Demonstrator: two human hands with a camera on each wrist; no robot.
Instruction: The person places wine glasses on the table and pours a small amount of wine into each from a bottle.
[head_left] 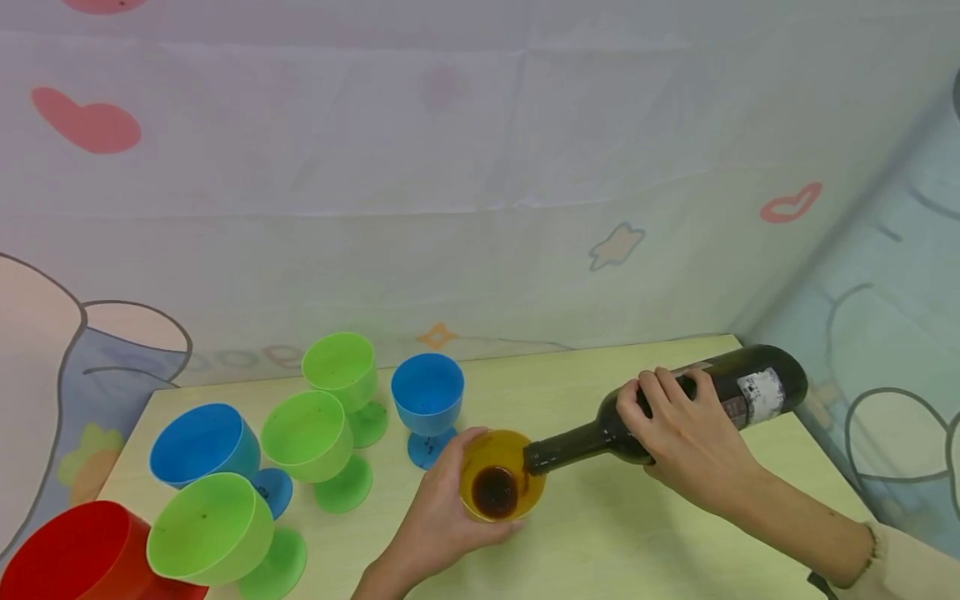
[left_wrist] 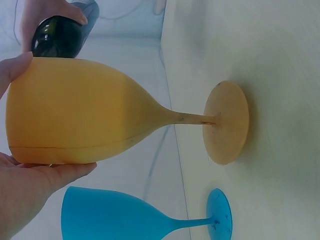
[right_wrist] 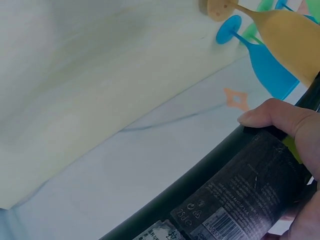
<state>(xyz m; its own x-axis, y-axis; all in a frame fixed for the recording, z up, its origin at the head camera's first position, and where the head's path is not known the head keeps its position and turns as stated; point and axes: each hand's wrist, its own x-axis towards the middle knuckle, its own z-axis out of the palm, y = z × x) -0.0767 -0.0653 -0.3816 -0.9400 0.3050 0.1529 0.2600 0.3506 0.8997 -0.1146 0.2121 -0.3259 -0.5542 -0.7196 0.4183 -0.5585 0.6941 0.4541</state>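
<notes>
The left hand [head_left: 437, 507] is gripping a yellow, plastic-looking stemmed goblet [head_left: 497, 450] at lower centre while the right hand [head_left: 686, 437], right of centre, is clasping a dark glass bottle [head_left: 732, 372], apparently pouring, the next move probably calling for tipping it upright.

Head view facing forward and down, wrist views close and tilted, all sharing the yellow goblet [left_wrist: 85, 110]

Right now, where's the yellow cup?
In the head view, the yellow cup is in the left hand, below the centre, with the bottle at its right rim and a blue cup behind it, to the left.
</notes>
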